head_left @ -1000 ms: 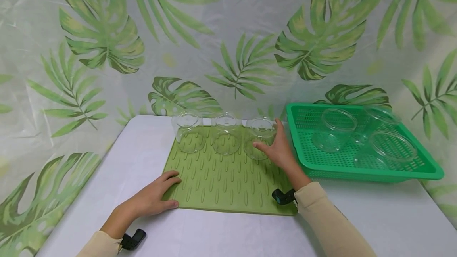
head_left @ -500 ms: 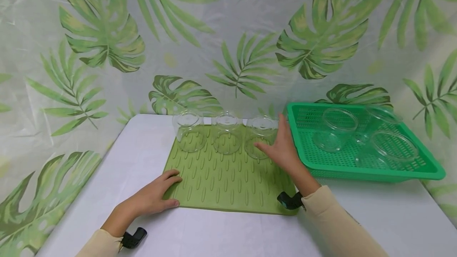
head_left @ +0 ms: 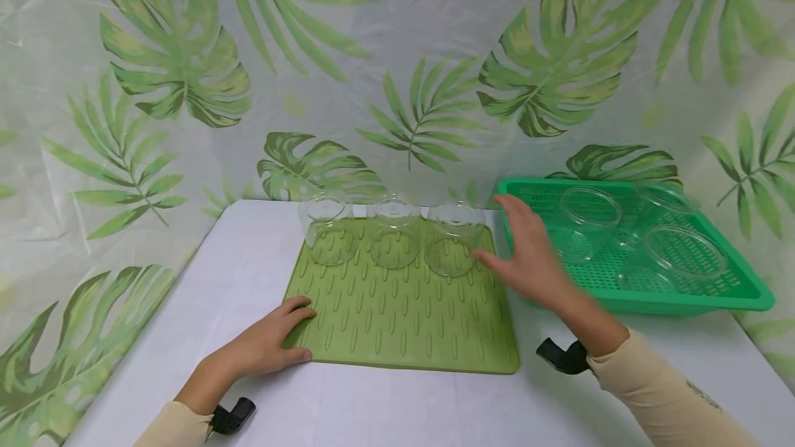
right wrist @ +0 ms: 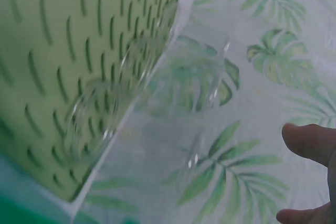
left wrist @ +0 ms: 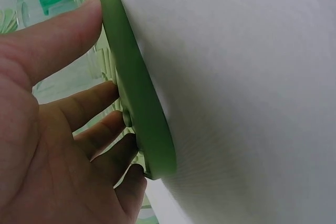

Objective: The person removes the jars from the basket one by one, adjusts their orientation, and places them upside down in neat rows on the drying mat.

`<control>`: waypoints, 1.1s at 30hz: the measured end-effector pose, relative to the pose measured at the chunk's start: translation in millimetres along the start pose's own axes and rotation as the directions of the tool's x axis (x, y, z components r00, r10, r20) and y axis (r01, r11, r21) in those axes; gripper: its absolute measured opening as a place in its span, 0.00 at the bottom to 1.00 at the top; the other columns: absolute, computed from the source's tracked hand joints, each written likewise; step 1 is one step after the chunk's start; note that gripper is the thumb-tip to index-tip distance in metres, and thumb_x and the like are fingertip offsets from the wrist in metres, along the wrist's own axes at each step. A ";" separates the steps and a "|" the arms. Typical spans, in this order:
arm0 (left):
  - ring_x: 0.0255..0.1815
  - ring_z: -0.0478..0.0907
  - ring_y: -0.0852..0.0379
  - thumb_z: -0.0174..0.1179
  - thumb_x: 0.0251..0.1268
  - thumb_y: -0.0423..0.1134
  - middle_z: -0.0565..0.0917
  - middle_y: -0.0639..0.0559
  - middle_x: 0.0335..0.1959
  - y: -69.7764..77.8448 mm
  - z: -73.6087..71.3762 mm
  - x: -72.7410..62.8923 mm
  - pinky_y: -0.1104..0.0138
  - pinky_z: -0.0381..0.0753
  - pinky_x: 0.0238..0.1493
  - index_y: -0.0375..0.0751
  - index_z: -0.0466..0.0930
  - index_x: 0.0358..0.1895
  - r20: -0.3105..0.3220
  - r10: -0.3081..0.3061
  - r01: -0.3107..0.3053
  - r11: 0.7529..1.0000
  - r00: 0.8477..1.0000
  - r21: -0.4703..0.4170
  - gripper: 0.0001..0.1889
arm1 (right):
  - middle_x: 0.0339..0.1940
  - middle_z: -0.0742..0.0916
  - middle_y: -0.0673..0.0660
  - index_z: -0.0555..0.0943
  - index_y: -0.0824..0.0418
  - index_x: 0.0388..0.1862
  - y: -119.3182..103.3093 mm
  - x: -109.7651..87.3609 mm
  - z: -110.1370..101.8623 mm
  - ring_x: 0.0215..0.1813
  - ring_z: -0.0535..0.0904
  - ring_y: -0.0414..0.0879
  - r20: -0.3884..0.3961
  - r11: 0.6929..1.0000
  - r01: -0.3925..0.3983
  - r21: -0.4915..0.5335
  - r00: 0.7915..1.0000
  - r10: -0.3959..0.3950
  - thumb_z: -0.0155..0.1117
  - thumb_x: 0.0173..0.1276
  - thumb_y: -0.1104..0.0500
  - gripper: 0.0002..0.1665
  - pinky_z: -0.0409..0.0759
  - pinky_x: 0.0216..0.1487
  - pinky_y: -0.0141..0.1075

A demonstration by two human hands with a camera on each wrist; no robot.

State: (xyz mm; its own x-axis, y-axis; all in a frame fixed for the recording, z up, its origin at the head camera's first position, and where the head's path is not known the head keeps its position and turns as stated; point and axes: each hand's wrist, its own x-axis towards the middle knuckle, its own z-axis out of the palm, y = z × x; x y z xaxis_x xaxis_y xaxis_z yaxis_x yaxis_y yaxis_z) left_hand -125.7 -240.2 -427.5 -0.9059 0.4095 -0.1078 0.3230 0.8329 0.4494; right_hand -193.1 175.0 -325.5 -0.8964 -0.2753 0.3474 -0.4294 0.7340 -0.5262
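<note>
Three clear cups, the left cup (head_left: 332,236), the middle cup (head_left: 394,236) and the right cup (head_left: 451,243), stand mouth down in a row along the back of a green ridged mat (head_left: 397,316). My right hand (head_left: 528,254) is just right of the right cup, thumb and fingers spread, holding nothing; in the right wrist view its thumb and a fingertip (right wrist: 310,140) show apart from the cups. My left hand (head_left: 263,340) rests at the mat's front left edge. In the left wrist view its fingertips (left wrist: 107,93) touch the mat's rim, not curled round it.
A green perforated basket (head_left: 627,302) stands right of the mat, partly behind my right hand. Inside are three more clear cups, mouths up or tilted. White cloth (head_left: 211,281) covers the table, and a leaf-print sheet (head_left: 435,19) hangs behind it.
My right hand has let go of the right cup and moved right, towards the basket. That cup stays standing on the mat. My left hand has not moved.
</note>
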 end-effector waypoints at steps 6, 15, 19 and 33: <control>0.74 0.65 0.36 0.69 0.60 0.49 0.65 0.39 0.73 0.7 0.1 0.3 0.43 0.71 0.68 0.38 0.71 0.67 -0.004 0.002 -0.002 1.000 1.000 -0.004 0.34 | 0.76 0.61 0.74 0.54 0.69 0.78 12.6 2.6 -33.9 0.76 0.53 0.74 0.049 0.996 -0.016 -0.091 0.999 0.020 0.72 0.63 0.55 0.53 0.54 0.70 0.71; 0.74 0.64 0.35 0.69 0.60 0.48 0.65 0.39 0.74 1.8 -2.5 -1.6 0.43 0.72 0.67 0.38 0.71 0.67 0.000 -0.011 0.011 1.000 1.000 -0.013 0.34 | 0.76 0.55 0.80 0.44 0.72 0.79 58.5 26.2 -81.4 0.74 0.50 0.79 0.142 0.957 -0.152 -0.248 0.971 0.192 0.68 0.67 0.50 0.58 0.54 0.67 0.75; 0.74 0.64 0.35 0.69 0.60 0.47 0.64 0.38 0.74 2.2 -3.3 -1.2 0.43 0.71 0.67 0.37 0.70 0.68 -0.011 -0.010 0.010 1.000 1.000 -0.013 0.34 | 0.74 0.54 0.84 0.41 0.75 0.79 84.9 35.2 -91.6 0.73 0.48 0.81 0.182 0.931 -0.203 -0.303 0.947 0.266 0.66 0.68 0.48 0.60 0.52 0.67 0.75; 0.75 0.63 0.34 0.69 0.61 0.46 0.63 0.38 0.74 2.9 0.1 0.0 0.42 0.70 0.68 0.37 0.70 0.68 0.019 -0.033 0.033 0.999 0.999 -0.025 0.34 | 0.71 0.46 0.90 0.27 0.77 0.76 140.8 36.9 -108.4 0.68 0.42 0.88 0.319 0.853 -0.316 -0.414 0.828 0.461 0.67 0.61 0.34 0.77 0.52 0.65 0.77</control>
State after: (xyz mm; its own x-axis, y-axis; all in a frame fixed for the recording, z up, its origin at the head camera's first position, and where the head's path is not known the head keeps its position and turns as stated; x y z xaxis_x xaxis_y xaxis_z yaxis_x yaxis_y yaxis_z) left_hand -124.7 -237.7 -426.3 -0.9106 0.3889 -0.1396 0.2856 0.8365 0.4676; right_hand -274.7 335.6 -302.7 -0.9753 -0.0872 -0.2028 -0.0375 0.9708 -0.2371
